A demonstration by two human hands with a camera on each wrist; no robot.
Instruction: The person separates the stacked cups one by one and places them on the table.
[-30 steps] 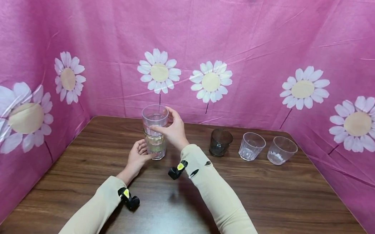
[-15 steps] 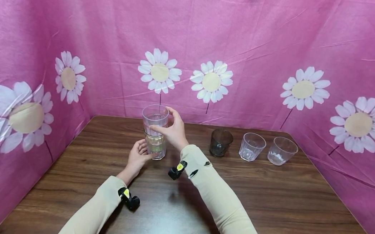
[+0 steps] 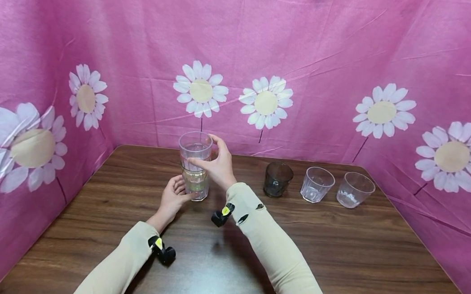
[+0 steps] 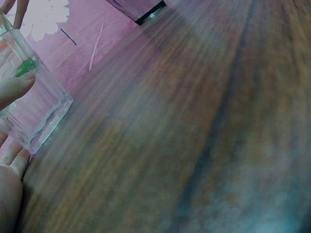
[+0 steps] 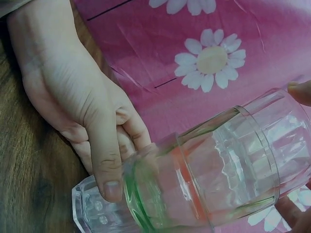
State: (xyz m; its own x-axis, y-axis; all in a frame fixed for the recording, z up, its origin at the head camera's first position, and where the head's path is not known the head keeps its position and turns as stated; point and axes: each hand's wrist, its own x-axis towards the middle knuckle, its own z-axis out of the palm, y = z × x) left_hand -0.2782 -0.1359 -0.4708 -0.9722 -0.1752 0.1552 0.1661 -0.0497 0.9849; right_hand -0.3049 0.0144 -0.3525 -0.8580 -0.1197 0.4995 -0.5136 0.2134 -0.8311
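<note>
A tall upright stack of nested clear tumblers stands on the left part of the wooden table. Its top tumbler is faintly pink. In the right wrist view a green band and an orange band show through the stacked walls. My left hand holds the bottom tumbler low down, thumb in front and fingers behind. From the right side, my right hand grips the top tumbler between thumb and fingers. In the right wrist view only its fingertips show at the right edge.
To the right of the stack a dark smoky tumbler and two clear tumblers, one upright and one at the far right, stand in a row. Behind the wooden table hangs a pink cloth with white daisies.
</note>
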